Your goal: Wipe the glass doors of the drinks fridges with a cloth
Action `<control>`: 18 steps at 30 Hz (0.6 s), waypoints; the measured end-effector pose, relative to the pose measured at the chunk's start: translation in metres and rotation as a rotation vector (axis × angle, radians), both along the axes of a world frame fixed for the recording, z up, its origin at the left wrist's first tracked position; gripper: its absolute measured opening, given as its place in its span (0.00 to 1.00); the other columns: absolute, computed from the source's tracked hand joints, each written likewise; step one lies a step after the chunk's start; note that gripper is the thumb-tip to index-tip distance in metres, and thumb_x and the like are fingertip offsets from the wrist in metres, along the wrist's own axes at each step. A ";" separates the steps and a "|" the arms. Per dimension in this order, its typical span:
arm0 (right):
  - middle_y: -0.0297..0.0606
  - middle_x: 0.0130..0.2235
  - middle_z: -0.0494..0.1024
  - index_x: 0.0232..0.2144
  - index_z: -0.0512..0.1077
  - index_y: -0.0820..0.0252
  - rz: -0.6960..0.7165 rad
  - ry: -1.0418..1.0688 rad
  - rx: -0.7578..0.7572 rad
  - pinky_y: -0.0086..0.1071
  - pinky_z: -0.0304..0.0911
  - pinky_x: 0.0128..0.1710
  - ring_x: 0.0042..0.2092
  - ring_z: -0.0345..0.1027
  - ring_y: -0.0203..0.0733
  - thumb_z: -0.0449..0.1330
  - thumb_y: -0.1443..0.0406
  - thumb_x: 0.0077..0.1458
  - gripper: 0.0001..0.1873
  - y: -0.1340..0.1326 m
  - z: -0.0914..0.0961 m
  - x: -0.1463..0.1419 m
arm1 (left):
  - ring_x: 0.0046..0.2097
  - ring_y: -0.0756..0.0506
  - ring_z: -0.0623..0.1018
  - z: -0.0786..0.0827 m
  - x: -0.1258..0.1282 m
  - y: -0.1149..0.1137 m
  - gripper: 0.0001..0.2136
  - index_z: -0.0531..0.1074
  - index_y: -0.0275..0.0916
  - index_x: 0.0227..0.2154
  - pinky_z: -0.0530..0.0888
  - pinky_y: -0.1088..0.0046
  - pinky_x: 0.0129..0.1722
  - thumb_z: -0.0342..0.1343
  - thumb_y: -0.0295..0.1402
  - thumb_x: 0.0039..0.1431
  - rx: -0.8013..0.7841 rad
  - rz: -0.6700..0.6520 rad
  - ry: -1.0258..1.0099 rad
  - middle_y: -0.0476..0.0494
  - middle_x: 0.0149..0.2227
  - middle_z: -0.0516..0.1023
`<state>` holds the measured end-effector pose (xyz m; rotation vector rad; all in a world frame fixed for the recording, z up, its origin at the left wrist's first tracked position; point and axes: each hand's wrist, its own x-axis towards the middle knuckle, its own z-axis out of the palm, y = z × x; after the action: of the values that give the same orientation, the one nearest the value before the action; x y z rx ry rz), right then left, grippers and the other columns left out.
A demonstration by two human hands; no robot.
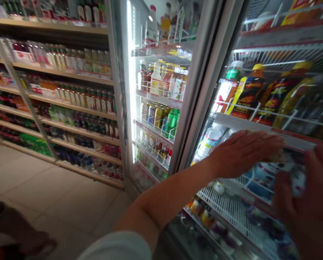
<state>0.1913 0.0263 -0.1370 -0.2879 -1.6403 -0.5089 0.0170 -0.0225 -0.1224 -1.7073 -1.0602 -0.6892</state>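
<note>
My left arm reaches across to the right, and my left hand (242,150) lies flat at the glass door (221,86) of a drinks fridge. Under its stretched fingers shows the pale tan edge of what looks like a cloth (278,147), mostly covered by the hand. My right hand (304,195), dark and blurred at the right edge, is raised near the same door with thumb and fingers apart. Nothing shows in it. Behind the glass, near the left hand, stand dark bottles with yellow caps (249,92) and clear water bottles (210,139).
A second fridge section (156,94) with lit bottles and cans stands left of the metal door frame (201,86). Wooden shelves (69,70) packed with bottles line the far left. Another person's hand (36,240) shows at lower left above the tiled floor (61,187).
</note>
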 end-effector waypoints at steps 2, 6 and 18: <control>0.48 0.69 0.59 0.72 0.53 0.58 0.072 -0.148 0.016 0.52 0.53 0.70 0.70 0.54 0.56 0.54 0.58 0.67 0.35 0.001 0.000 -0.022 | 0.73 0.49 0.44 -0.006 0.001 0.000 0.23 0.64 0.34 0.65 0.49 0.65 0.73 0.34 0.34 0.76 -0.046 0.014 0.003 0.49 0.70 0.60; 0.49 0.70 0.54 0.73 0.46 0.63 0.024 -0.284 -0.023 0.50 0.44 0.72 0.71 0.51 0.52 0.50 0.60 0.69 0.36 -0.002 -0.010 -0.042 | 0.74 0.44 0.40 -0.036 -0.007 -0.003 0.26 0.62 0.24 0.64 0.56 0.68 0.72 0.34 0.38 0.75 0.042 0.055 -0.188 0.35 0.71 0.55; 0.34 0.65 0.66 0.65 0.65 0.59 -0.149 -0.378 -0.028 0.45 0.24 0.74 0.72 0.47 0.48 0.57 0.62 0.68 0.25 -0.005 -0.072 -0.011 | 0.73 0.36 0.49 -0.130 -0.062 -0.060 0.34 0.38 0.37 0.74 0.54 0.51 0.71 0.45 0.44 0.74 0.191 0.345 -0.580 0.29 0.72 0.49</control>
<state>0.1804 0.0215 -0.2095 -0.3525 -2.0035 -0.6846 -0.0455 -0.0821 -0.2528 -1.1373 -1.5842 -1.0497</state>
